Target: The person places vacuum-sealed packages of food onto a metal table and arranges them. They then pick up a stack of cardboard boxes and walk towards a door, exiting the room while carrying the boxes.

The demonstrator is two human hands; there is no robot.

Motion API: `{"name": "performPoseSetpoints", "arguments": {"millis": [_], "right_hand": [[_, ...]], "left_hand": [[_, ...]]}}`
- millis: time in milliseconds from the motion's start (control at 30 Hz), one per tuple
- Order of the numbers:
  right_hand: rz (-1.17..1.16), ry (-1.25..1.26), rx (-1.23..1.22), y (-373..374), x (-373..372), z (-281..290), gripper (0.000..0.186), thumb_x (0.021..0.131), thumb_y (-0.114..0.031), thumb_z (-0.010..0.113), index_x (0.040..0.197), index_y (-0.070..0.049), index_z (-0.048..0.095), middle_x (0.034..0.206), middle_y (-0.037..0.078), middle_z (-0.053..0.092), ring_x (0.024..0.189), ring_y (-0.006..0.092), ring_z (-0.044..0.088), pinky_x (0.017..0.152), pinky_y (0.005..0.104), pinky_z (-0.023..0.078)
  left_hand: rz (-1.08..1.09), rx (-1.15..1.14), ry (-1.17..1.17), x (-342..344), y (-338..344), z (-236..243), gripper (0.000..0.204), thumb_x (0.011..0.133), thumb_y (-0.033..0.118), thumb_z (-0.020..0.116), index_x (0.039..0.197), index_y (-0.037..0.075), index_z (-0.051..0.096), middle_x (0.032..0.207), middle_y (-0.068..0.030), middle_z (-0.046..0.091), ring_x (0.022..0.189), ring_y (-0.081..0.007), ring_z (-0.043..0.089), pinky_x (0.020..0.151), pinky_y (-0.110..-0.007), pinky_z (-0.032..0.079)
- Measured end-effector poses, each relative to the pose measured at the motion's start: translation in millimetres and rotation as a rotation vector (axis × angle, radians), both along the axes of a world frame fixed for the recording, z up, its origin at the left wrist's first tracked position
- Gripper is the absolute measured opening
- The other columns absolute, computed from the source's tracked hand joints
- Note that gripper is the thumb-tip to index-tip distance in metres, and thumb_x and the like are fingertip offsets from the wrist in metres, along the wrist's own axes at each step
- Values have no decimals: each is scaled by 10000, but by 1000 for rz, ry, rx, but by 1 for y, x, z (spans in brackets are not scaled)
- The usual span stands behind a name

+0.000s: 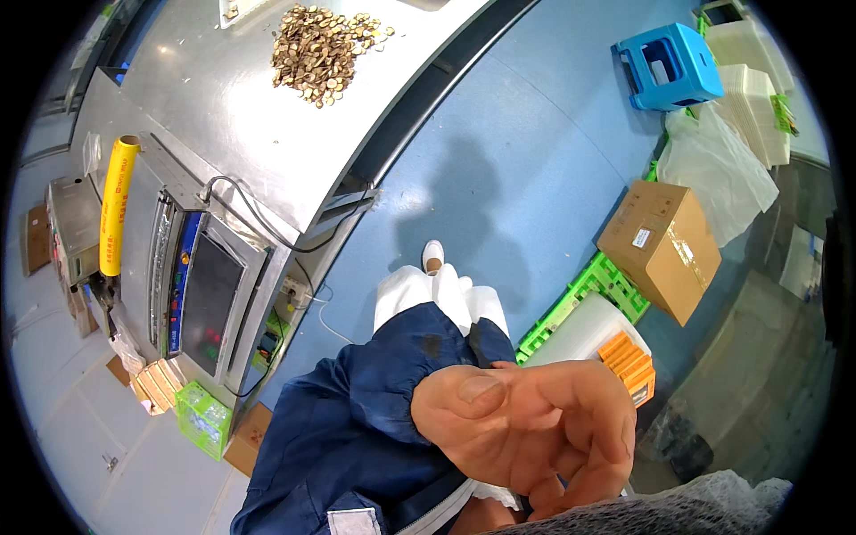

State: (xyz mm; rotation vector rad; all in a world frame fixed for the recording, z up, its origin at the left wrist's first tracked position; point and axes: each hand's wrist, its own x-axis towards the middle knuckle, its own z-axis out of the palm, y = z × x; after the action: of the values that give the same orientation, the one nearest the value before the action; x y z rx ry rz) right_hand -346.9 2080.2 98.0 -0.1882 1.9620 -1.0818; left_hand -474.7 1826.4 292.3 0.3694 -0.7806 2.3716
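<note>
Left grip [526, 428] loosely half-curled, empty, right grip unclear, creased navy sleeve [379, 388], boxy cardboard carton [658, 251]

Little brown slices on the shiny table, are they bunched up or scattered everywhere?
Mostly bunched up: the brown slices overlap in one patch on the metal table, a few loose at its edge.

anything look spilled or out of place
Possibly the brown-edged slices: heaped loose on the metal table with some strays, though I can't tell if they spilled. The navy sleeve has a dark patch, maybe a stain.
</note>
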Motion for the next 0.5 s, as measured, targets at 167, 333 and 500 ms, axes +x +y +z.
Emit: {"name": "performPoseSetpoints", "arguments": {"millis": [167,333,500], "right_hand": [[-20,-7,-23,3,4,-4,276,820,-148,485,1059,-28,555,998,167,572,934,308,534,836,356,400],[-19,60,-1,-2,-1,11,271,816,-151,491,1046,-24,557,996,174,569,921,328,530,820,361,403],[-18,19,36,11,5,4,267,815,-152,493,1043,-29,559,978,173,573,905,330,531,814,363,403]], "left_hand": [[32,-29,6,3,-4,12,677,798,561,427,1179,13,315,927,-155,433,765,-183,480,594,-269,433],[68,108,-21,10,6,16,646,821,530,416,1154,-17,330,925,-136,433,716,-171,477,557,-244,419],[1,115,-48,14,11,28,603,823,503,440,1110,-20,359,933,-120,421,737,-174,471,557,-245,420]]}}
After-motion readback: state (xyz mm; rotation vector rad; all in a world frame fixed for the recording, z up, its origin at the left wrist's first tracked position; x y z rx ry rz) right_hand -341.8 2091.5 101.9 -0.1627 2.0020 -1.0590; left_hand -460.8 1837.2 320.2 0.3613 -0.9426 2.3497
